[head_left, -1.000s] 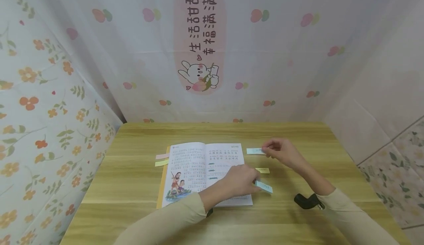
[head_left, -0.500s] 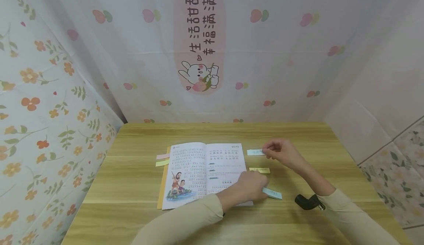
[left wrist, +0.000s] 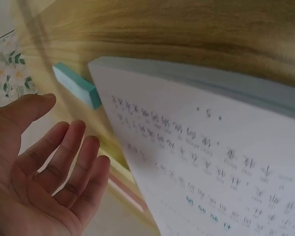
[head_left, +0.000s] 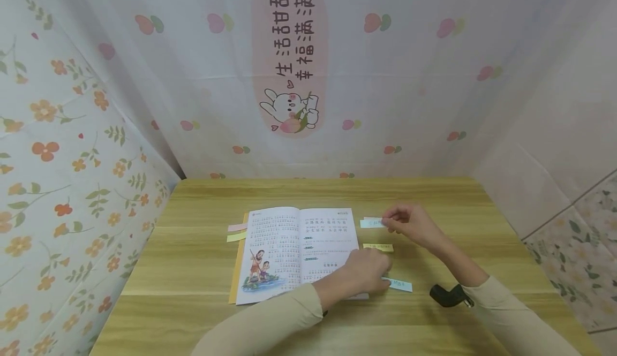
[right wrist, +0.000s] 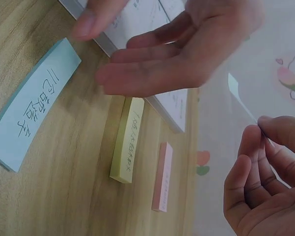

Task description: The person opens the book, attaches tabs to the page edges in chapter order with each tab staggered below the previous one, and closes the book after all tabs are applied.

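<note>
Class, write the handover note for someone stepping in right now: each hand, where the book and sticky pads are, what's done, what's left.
Left hand: open, fingers straight, at the blue pad beside the open book.
Right hand: pinches one blue sheet, held off the table.
Yellow pad and pink pad lie right of the book.
Done: pink tab and yellow-green tab stick out at the book's left edge.
Left: the held sheet is not yet stuck anywhere.

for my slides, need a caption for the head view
Right hand pinches a blue note beside an open book.
</note>
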`<state>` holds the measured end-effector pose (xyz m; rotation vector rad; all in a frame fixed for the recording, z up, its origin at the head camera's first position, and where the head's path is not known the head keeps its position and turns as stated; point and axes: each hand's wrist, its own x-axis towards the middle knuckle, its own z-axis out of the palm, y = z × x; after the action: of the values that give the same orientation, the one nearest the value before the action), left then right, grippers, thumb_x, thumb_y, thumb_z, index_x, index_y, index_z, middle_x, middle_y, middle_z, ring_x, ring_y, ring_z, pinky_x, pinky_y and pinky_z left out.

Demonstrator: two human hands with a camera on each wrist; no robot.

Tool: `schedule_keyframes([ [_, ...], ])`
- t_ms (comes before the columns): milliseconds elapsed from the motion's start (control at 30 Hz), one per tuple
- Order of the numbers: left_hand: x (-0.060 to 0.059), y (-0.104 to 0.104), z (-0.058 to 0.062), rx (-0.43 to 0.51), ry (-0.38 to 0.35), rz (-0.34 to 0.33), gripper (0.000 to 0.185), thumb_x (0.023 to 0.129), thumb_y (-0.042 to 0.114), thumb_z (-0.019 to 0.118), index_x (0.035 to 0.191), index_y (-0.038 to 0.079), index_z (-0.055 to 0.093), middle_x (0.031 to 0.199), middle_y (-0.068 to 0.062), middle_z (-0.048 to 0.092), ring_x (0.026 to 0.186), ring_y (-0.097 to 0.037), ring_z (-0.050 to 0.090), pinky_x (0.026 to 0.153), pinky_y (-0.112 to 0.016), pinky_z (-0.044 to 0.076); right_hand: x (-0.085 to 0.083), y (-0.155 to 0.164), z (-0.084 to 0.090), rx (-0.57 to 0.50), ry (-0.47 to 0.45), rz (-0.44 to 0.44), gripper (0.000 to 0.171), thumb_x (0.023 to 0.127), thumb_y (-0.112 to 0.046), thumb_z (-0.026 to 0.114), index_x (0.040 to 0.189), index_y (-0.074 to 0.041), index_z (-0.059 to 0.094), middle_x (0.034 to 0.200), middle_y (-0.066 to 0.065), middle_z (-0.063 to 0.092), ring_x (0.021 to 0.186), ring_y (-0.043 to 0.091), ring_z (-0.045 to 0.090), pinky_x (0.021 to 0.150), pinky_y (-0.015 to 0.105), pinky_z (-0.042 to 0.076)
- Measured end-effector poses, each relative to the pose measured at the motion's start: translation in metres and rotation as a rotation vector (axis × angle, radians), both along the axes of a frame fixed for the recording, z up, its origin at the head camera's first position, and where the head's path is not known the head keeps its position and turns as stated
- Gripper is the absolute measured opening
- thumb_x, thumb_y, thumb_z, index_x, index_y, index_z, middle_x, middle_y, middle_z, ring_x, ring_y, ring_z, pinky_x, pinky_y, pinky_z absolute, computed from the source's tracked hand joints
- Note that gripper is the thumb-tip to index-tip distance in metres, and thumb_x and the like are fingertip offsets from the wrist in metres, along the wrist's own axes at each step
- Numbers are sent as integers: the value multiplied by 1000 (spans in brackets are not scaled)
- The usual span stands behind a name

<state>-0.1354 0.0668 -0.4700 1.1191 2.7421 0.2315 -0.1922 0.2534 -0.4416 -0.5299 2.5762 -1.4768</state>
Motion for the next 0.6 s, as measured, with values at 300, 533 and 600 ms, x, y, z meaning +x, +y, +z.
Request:
schedule_keyframes([
  [300, -5, -11, 21, 113, -31, 23, 22, 91, 36, 75, 111, 26, 75, 91, 17, 67, 68, 0, 53, 51, -21, 44, -1, -2, -2, 7, 10, 5, 13, 96, -13, 72, 102, -1, 71, 87, 13, 69, 80, 46, 66, 70, 31, 56],
  [533, -19, -36, 36, 310, -69, 73, 8, 94, 27, 72, 98, 20, 71, 86, 17, 66, 68, 3, 55, 53, -17, 44, 1, -3, -3, -11, -21, -1, 13, 97, -13, 72, 102, -1, 71, 88, 18, 69, 80, 46, 67, 68, 39, 56],
  [600, -25, -45, 39, 372, -68, 101, 6, 93, 23, 72, 94, 18, 68, 82, 15, 64, 65, 1, 55, 51, -17, 44, 2, -4, -3, -14, -33, -3, 13, 96, -13, 72, 102, -1, 71, 89, 20, 69, 81, 47, 66, 69, 39, 57],
])
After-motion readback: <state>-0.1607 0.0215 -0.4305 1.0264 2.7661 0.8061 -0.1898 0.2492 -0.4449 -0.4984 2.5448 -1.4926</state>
